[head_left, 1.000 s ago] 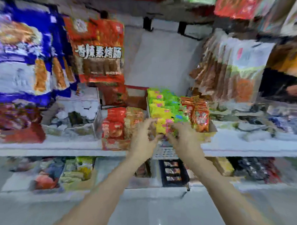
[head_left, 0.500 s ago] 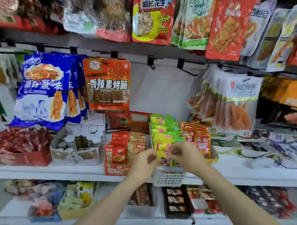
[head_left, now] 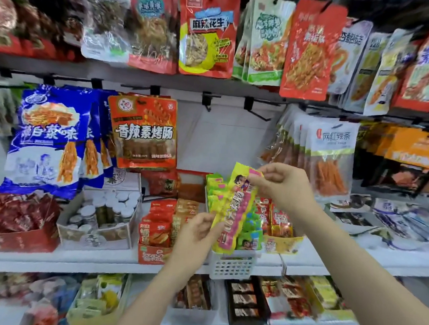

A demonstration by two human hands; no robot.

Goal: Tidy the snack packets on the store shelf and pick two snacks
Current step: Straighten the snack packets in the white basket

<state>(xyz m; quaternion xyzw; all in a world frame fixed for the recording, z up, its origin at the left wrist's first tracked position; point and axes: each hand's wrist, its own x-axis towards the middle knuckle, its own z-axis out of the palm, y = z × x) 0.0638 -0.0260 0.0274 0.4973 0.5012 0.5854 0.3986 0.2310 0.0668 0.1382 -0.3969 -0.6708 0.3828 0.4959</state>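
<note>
Holding: a long yellow and pink snack packet [head_left: 233, 207], lifted tilted above the white basket [head_left: 232, 266] on the middle shelf [head_left: 81, 262]
Right hand [head_left: 283, 187]: fingers pinched closed on the packet's top end
Left hand [head_left: 195, 235]: fingers closed on the packet's lower edge, at its left side
Basket: packed with green and yellow packets [head_left: 215, 194] standing upright, directly behind the lifted one
Left of basket: red carton of red and orange packets [head_left: 161, 231], touching the basket's side
Right of basket: small red packets [head_left: 280, 218] in a yellow box
Behind, hanging: blue bags [head_left: 47, 140] and an orange sausage bag [head_left: 144, 132] on pegs
</note>
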